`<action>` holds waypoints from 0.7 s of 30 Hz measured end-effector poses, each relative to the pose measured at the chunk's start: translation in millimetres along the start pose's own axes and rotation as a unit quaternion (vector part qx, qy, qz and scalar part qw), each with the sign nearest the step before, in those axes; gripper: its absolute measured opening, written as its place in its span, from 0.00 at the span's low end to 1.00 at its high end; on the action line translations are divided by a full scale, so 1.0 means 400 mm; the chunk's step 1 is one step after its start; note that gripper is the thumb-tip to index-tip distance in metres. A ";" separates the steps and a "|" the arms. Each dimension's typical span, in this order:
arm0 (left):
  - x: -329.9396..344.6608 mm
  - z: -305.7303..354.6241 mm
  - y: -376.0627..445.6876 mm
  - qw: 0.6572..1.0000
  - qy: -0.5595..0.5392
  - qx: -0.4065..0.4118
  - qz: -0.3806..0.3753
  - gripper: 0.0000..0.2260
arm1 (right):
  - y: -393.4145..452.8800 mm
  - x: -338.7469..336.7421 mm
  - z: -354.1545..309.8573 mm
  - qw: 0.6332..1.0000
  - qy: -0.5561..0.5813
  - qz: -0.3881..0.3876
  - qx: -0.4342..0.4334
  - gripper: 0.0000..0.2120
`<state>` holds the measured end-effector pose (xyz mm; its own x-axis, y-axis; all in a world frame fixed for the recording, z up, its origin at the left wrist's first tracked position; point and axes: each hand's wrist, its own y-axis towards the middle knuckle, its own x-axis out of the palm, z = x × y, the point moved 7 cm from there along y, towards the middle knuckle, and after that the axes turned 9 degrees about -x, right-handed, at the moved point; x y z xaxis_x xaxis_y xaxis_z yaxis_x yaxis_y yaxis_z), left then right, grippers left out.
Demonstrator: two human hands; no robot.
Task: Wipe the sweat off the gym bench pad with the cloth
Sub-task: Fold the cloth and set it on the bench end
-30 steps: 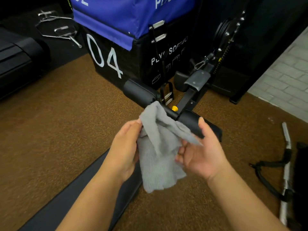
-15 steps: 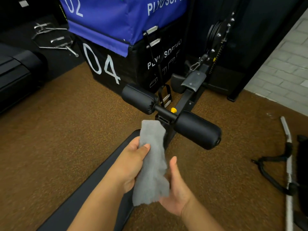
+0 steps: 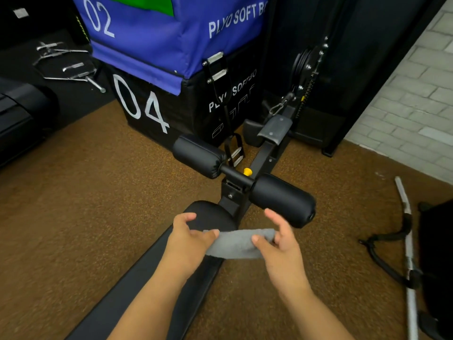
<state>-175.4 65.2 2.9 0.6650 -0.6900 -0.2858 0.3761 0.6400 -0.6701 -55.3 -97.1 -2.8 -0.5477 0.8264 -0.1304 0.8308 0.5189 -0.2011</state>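
Head view, low centre: cloth (image 3: 239, 244), grey terry, folded into a short band, stretched sideways between both hands above the bench pad (image 3: 157, 278).
Left hand (image 3: 188, 238): thumb and fingers pinching the band's left end.
Right hand (image 3: 278, 241): thumb pinching the right end, fingers curled behind.
Key relation: pad lies directly beneath the hands; its long axis runs from near left to far right, ending in a rounded tip just beyond the left hand, which is nearer.
Pad surface: black, smooth, matte, vinyl-like.
Beyond: two black roller pads (image 3: 282, 198), cylindrical, on a crossbar.
Floor (image 3: 85, 192): brown, speckled, grainy.
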 end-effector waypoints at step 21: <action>0.392 0.300 0.267 0.862 0.426 0.271 -0.047 0.06 | 0.308 -0.283 0.122 0.942 -0.324 0.039 -0.076 0.07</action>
<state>46.6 65.9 -31.3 -0.0133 -0.5973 -0.8019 0.8025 0.4720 -0.3649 104.2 -137.4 -60.3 -0.3885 0.5814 -0.7149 0.8482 0.5289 -0.0308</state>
